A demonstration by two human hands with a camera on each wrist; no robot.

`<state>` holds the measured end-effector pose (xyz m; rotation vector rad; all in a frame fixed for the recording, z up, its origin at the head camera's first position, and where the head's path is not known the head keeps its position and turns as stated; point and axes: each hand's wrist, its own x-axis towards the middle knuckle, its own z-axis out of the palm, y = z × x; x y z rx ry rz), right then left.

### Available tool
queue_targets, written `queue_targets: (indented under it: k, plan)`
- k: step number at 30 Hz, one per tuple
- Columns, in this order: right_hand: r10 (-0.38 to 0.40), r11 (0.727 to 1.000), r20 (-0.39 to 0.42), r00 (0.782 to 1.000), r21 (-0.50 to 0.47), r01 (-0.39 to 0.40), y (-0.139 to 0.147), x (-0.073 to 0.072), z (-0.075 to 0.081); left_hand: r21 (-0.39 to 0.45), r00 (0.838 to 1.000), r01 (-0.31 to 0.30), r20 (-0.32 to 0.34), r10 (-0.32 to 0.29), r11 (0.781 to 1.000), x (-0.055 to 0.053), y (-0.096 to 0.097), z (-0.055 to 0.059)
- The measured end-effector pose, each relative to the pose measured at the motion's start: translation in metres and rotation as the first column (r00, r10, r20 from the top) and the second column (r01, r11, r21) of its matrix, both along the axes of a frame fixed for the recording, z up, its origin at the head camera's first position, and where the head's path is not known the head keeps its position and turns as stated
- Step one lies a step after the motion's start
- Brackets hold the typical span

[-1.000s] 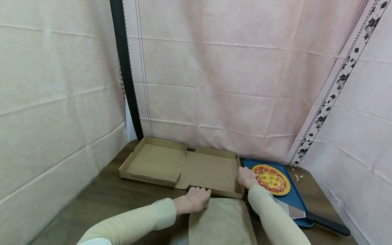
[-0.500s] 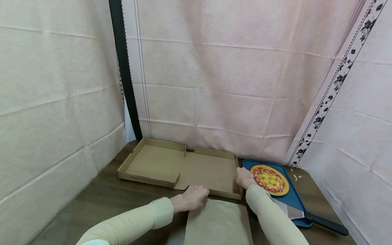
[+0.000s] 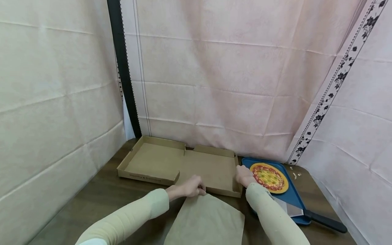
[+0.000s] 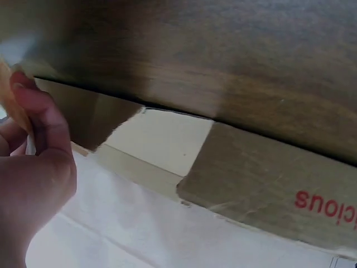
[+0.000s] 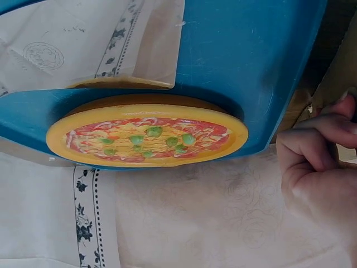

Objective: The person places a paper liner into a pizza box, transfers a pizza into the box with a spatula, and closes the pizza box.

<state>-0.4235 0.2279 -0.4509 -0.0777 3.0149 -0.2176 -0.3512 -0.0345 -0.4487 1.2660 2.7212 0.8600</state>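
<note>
My left hand (image 3: 190, 188) pinches the top left corner of a brown paper sheet (image 3: 211, 221) at the table's front. In the left wrist view the fingers (image 4: 42, 106) close on the paper's edge beside the box's front wall. An unfolded cardboard pizza box (image 3: 208, 170) lies flat behind it, with low walls. My right hand (image 3: 245, 176) grips the box's right wall, its fingers curled over the edge; the right wrist view shows these fingers (image 5: 309, 145) bent against cardboard, partly cut off by the frame.
Right of the box, a blue tray (image 3: 295, 195) bears a pizza (image 3: 269, 178) that looks like a toy. A pizza server with a black handle (image 3: 326, 221) lies across the tray's near end, handle overhanging. Cloth curtains (image 3: 214, 85) enclose the wooden table (image 3: 101, 207).
My left hand has left the box's front wall, moved slightly left and taken the paper's corner. The paper has turned and shifted left, its corner drawn up. The right hand stays on the box.
</note>
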Motion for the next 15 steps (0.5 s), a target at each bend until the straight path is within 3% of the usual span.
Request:
queue_targets:
  k: [8,15]
  plan:
    - [-0.001,1.0,-0.005,1.0,-0.004,0.001,-0.002,0.001,0.0,0.069,0.997,0.028,0.073,-0.033,0.997,-0.01,-0.006,0.0]
    - [-0.017,1.0,0.0,1.0,-0.012,0.017,-0.001,-0.001,0.0,0.101,0.985,-0.042,0.169,0.025,0.994,-0.02,-0.013,0.006]
